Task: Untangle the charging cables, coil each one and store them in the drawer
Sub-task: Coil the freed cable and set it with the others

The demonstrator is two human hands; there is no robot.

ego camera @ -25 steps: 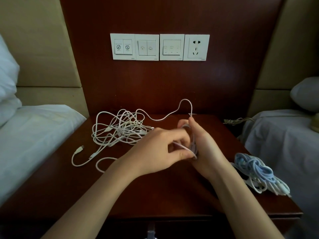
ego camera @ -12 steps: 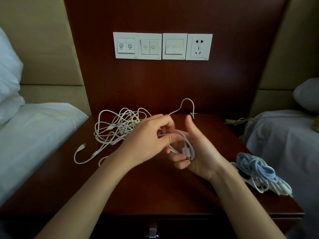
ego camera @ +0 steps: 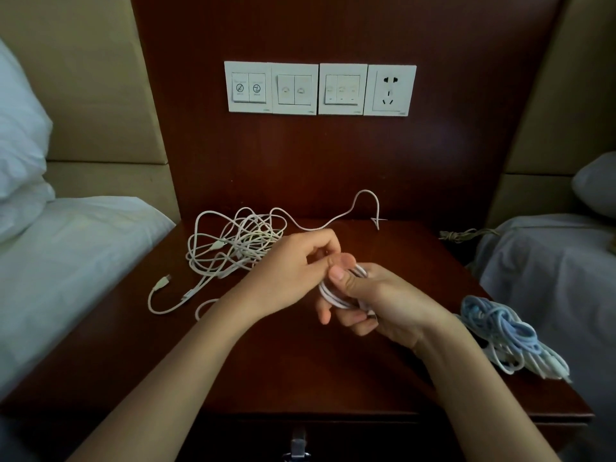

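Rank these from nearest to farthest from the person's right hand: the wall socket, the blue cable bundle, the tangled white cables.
From the right hand, holding a white coil, in the head view:
1. Blue cable bundle, just to its right.
2. Tangled white cables, left and farther back.
3. Wall socket, up on the back panel.

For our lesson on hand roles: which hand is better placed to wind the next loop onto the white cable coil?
Probably left. The left hand pinches the top of the white cable coil, nearer the tangled cables; the right hand is busy gripping that coil.
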